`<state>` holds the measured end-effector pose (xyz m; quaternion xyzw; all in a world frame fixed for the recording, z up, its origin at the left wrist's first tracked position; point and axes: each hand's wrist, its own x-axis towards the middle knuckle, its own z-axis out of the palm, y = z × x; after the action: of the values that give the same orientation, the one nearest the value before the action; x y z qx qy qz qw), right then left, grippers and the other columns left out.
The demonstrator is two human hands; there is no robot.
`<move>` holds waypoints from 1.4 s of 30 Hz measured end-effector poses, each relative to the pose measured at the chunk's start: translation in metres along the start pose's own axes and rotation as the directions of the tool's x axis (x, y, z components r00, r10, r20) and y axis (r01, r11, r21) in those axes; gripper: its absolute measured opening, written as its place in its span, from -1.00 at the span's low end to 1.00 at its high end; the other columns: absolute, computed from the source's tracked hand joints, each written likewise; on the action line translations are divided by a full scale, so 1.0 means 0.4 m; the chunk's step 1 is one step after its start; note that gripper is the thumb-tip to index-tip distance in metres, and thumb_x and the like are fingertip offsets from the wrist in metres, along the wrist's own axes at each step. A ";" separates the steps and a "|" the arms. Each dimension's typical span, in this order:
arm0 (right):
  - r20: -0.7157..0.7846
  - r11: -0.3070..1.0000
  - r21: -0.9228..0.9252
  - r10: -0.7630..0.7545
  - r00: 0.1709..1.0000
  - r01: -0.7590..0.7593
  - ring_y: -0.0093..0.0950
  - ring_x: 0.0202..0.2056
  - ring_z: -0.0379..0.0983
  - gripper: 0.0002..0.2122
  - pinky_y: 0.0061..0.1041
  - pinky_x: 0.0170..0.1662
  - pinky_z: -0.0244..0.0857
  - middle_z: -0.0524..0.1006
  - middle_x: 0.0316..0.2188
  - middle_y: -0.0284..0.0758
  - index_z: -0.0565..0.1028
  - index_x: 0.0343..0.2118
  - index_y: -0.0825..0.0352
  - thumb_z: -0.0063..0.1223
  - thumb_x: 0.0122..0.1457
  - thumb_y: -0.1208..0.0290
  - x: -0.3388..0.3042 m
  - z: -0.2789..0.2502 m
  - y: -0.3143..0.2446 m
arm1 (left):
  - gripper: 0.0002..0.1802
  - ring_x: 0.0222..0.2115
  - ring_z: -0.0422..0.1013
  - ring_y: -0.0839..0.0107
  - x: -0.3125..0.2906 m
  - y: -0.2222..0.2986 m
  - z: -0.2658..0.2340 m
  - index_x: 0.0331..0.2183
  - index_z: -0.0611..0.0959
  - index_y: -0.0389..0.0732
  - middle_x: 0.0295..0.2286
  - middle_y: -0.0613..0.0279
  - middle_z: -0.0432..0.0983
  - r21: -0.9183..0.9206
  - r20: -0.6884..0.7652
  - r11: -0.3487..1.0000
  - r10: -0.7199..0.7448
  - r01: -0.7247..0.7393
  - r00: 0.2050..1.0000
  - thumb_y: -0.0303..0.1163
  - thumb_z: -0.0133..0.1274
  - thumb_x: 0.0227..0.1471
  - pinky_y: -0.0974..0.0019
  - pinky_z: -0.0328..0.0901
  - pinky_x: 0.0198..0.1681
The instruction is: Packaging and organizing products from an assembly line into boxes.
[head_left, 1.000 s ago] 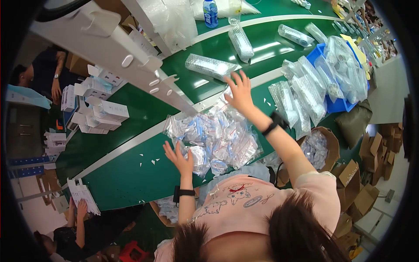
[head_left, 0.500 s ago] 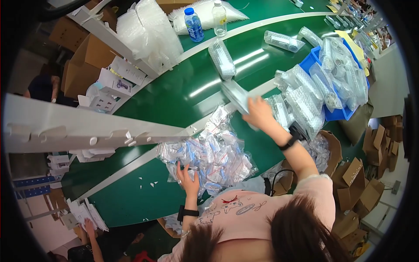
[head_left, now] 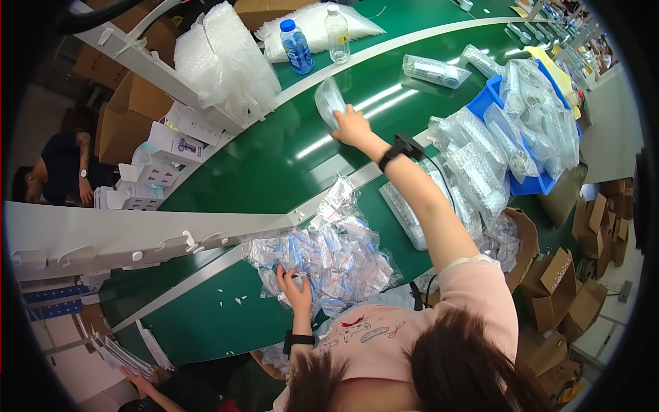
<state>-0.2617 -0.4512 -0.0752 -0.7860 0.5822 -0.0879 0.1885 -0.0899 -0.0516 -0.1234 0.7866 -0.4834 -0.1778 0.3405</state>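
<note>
At the far side, over the green belt, my right hand is closed on the near end of a bubble-wrapped package. My left hand is at the near left edge of a pile of small clear plastic bags with white and blue contents. Its fingers curl around one of these bags, partly hidden among the others. Beneath my right forearm lies a long bubble-wrapped package, just right of the pile. More bubble-wrapped packages are heaped farther right.
A blue bin overflows with wrapped packages. Another package lies on the belt. Two bottles and a bubble-wrap roll stand beyond. A white post juts in from the left. Co-workers are at left; cardboard boxes at right.
My right hand has moved away and left, let go of one wrapped package and taken hold of another on the belt. My left hand's fingers have curled in on the bags.
</note>
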 end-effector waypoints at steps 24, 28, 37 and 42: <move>-0.183 0.755 -0.540 0.325 0.928 -0.372 -0.27 0.08 -0.01 -0.54 0.22 -0.06 -0.15 0.17 0.02 -0.38 0.11 0.04 -0.08 -0.21 0.02 0.41 0.247 -0.138 0.530 | -0.73 -0.06 0.03 -0.01 -0.016 -0.004 0.000 -0.41 0.43 -0.19 -0.03 0.01 0.07 0.090 -0.020 0.989 -0.120 0.121 0.993 -0.49 0.06 -0.31 0.10 0.00 -0.04; -0.084 0.717 -0.685 0.106 0.991 -0.134 -0.26 0.00 0.11 -0.70 0.11 -0.05 -0.04 0.19 -0.04 -0.32 0.43 -0.32 0.15 0.06 -0.23 0.44 0.201 -0.128 0.532 | -0.73 -0.07 0.06 -0.01 -0.010 -0.006 0.002 -0.41 0.44 -0.17 -0.04 0.01 0.09 0.093 -0.037 0.992 -0.083 0.086 0.996 -0.49 0.05 -0.32 0.08 0.01 -0.04; -0.082 0.962 -0.269 -0.075 0.994 0.050 -0.17 -0.25 0.35 -0.61 -0.32 -0.22 0.25 0.43 -0.35 -0.18 0.38 -0.32 0.34 0.05 -0.35 0.41 -0.023 -0.179 0.320 | -0.72 -0.06 0.07 -0.05 -0.002 -0.016 0.011 -0.38 0.44 -0.19 -0.04 -0.02 0.09 0.068 -0.032 0.997 -0.035 0.037 0.999 -0.49 0.04 -0.31 0.09 0.03 -0.04; -0.297 0.904 0.337 -0.163 0.941 0.263 -0.29 -0.41 0.40 -0.52 -0.39 -0.31 0.29 0.46 -0.44 -0.21 0.31 -0.24 0.40 0.03 -0.37 0.44 -0.281 -0.308 0.107 | -0.68 -0.03 0.05 -0.03 -0.011 -0.006 -0.027 -0.34 0.44 -0.18 -0.03 -0.03 0.07 0.024 -0.091 1.000 -0.011 0.014 0.996 -0.51 0.03 -0.30 0.11 0.01 0.00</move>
<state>-0.3780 -0.3792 0.0294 -0.7767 0.4843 -0.3198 0.2447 -0.0841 -0.0432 -0.1177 0.8010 -0.4647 -0.1381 0.3511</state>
